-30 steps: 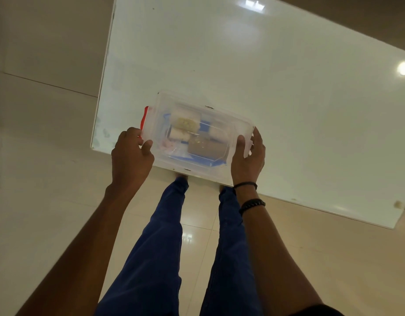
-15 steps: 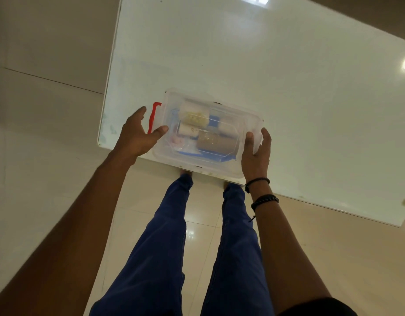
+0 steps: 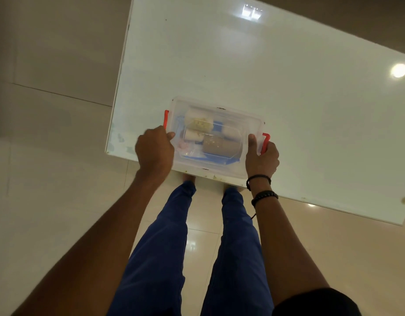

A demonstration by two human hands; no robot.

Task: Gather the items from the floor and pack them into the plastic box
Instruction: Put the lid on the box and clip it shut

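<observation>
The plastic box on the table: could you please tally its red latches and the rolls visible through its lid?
Red latches: 2
Pale rolls: 2
Brown roll: 1
Total: 5

Both my arms reach forward and down, elbows nearly straight. My left hand is curled, knuckles up, thumb tip pointing right; its grip is closed over the left end of the clear lidded plastic box. My right hand clasps the right end, thumb laid flat on top. Two dark bands circle my right wrist.
</observation>
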